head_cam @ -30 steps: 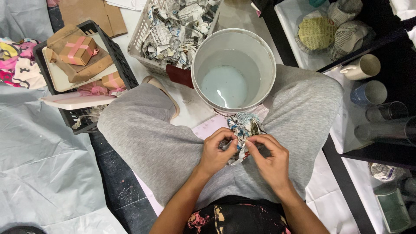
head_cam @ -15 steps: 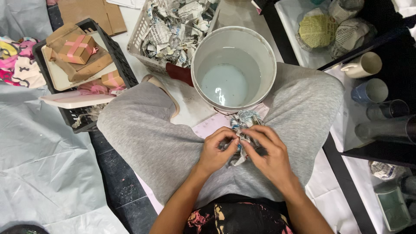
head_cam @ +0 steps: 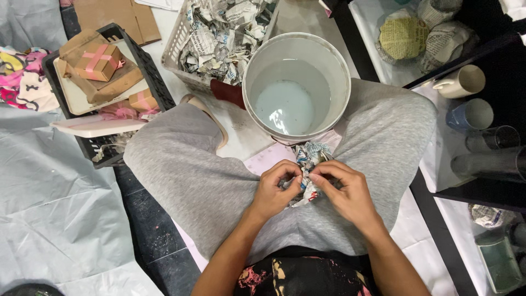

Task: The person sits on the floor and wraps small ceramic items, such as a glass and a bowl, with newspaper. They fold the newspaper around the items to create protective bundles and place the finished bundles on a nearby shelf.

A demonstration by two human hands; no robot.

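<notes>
Newspaper wad pinched by both hands, touching bucket.

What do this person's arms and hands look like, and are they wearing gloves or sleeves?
Both arms are bare from the hands up to the bottom edge of the picture: no sleeves show. The left hand and right hand wear no gloves, and no rings, watch or bracelets show. The fingernails look short and unpainted. Beyond the arms, grey trousers and a black top with pink and cream print are visible.

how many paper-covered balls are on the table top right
2, side by side on the white sheet: a yellowish ball on the left, a grey newsprint ball on its right. A third paper-covered shape at the top edge is cut off, so more may be hidden.
</notes>
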